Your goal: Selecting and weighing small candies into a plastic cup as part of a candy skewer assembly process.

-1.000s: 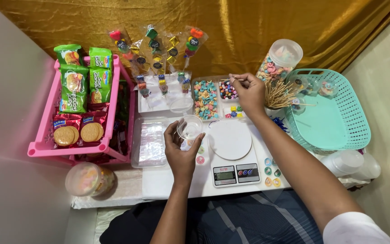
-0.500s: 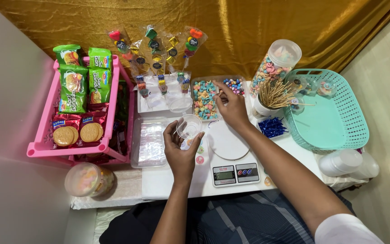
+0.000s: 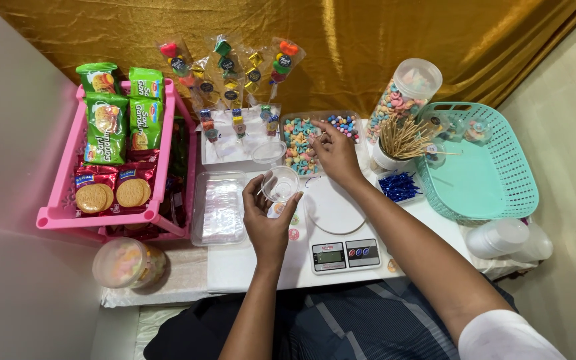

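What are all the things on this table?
Clear cup: one, see-through, held over the table.
Candy tray: one, pastel pieces, middle back.
Kitchen scale: one, white, front middle.
Pink rack: one, holding green and red snack packs, left.
Teal basket: one, right.
Wooden sticks: a bunch in a white cup.
Candy skewers: several, wrapped, at the back.
Tall jar: one, clear, coloured rings inside.
Left hand: holding the cup.
Right hand: over the candy tray.

Right hand drawn back from the far beads to the candy tray.
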